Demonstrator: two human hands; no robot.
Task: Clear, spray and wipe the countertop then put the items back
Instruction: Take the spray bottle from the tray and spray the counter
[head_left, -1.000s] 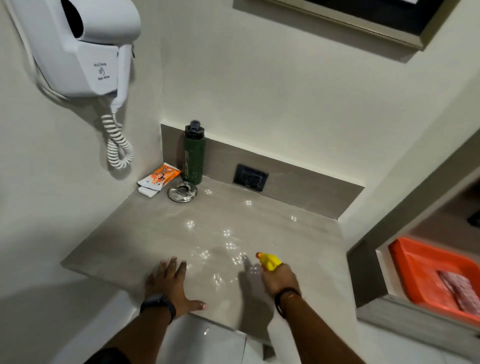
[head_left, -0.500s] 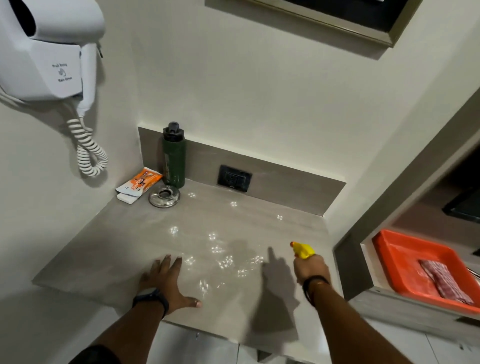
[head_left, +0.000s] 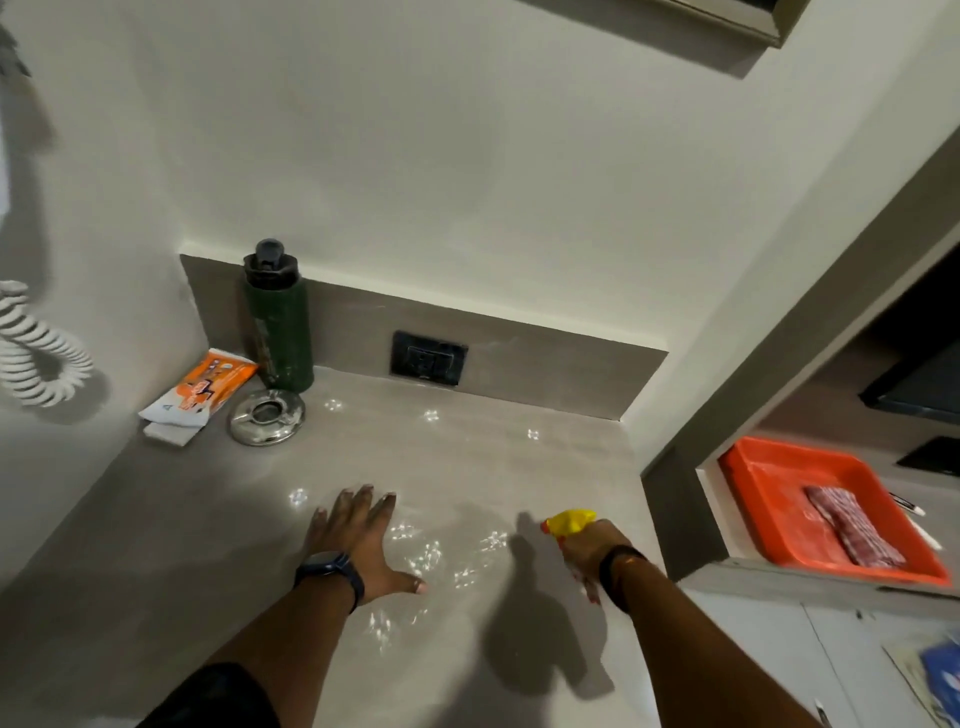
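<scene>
My right hand (head_left: 589, 551) grips a spray bottle with a yellow nozzle (head_left: 569, 520), pointed left over the grey countertop (head_left: 467, 467); the bottle's body is hidden behind the hand. My left hand (head_left: 358, 535) lies flat on the countertop with fingers spread, holding nothing. In the far left corner stand a dark green bottle (head_left: 280, 325), a round metal ashtray (head_left: 266, 415) and an orange-and-white packet (head_left: 202, 395). Bright wet spots glitter on the surface between my hands.
A black wall socket (head_left: 428, 357) sits in the backsplash. An orange tray (head_left: 769, 483) holding a red patterned cloth (head_left: 852, 525) rests in a niche at the right. A white coiled cord (head_left: 36, 364) hangs on the left wall.
The view has swung right and closer. My right hand with the spray bottle stays over the counter's right side; my left hand remains flat on the surface.
</scene>
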